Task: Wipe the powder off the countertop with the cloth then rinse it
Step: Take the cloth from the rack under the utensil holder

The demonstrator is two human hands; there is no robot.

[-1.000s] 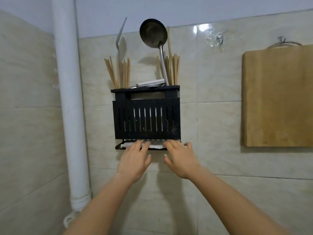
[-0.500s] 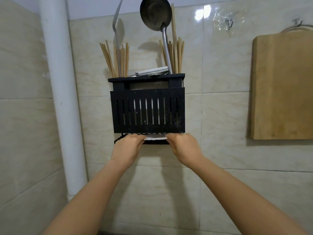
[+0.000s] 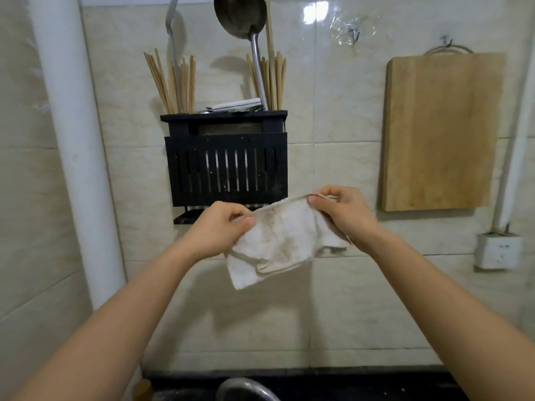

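A stained white cloth [image 3: 278, 241] hangs in the air in front of the tiled wall, just below the black utensil rack [image 3: 225, 166]. My left hand [image 3: 220, 227] pinches its upper left edge. My right hand [image 3: 341, 212] pinches its upper right edge, a little higher. The cloth droops between them, partly folded over itself. A strip of dark countertop [image 3: 362, 383] shows at the bottom edge; some pale specks lie on it at the far right.
The rack holds chopsticks [image 3: 173, 82] and a metal ladle [image 3: 240, 13]. A wooden cutting board [image 3: 440, 131] hangs at right, a white pipe [image 3: 78, 140] runs down at left, a wall socket [image 3: 496, 250] sits low right. A curved metal tap [image 3: 246, 389] is at the bottom.
Both hands reached under the rack, took hold of the cloth on its lower shelf, and pulled it out and down toward me. The view has tilted lower, showing the countertop.
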